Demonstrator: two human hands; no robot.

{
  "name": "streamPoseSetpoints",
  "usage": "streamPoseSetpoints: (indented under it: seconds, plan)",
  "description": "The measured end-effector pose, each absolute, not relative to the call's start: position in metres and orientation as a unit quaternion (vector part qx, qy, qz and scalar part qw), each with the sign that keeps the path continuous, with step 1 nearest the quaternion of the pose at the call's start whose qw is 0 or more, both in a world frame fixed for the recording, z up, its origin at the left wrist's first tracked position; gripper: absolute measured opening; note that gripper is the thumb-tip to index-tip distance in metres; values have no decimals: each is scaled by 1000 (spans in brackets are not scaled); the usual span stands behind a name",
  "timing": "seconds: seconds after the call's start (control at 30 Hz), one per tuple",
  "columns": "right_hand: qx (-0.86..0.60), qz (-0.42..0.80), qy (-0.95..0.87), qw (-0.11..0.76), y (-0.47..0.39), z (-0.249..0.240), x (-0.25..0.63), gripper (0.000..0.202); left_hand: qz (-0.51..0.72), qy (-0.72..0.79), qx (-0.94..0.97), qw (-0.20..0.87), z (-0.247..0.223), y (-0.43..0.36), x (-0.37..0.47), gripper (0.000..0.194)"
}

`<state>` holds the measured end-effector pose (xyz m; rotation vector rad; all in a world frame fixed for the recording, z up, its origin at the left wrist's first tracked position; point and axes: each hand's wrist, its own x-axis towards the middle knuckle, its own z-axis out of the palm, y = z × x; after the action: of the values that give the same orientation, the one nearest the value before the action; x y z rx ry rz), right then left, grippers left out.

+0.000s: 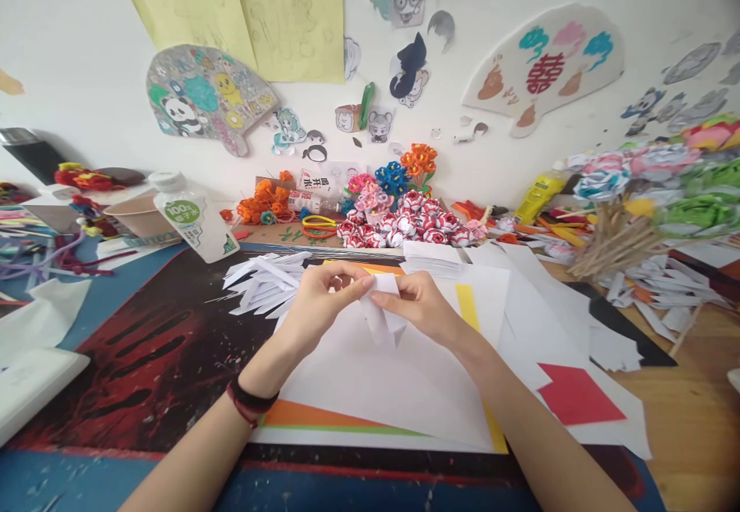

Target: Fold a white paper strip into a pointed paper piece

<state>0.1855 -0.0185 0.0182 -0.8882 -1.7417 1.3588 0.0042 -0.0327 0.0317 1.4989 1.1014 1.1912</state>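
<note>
Near the middle of the worktop, above a large white paper sheet, the left hand and the right hand meet on a small folded white paper piece, the fingers of both pinched shut on its top. Just left of the hands lies a pile of folded white paper strips; a clear plastic bottle with a green label stands toward the far left edge, and a red paper square lies at the right.
</note>
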Motion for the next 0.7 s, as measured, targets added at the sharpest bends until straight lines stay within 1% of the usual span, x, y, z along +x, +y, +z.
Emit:
streamPoseSetpoints:
  seconds: [0.17, 0.47, 0.7]
  plan:
    - [-356, 518, -684, 371, -19, 18, 185, 44, 489, 461, 608, 423, 32, -34, 5, 23]
    - [-359, 520, -683, 368, -19, 18, 184, 43, 507, 462, 623, 376, 30, -35, 8, 21]
    - [-336, 546, -672, 371, -19, 18, 185, 40, 509, 461, 624, 372, 31, -37, 10, 20]
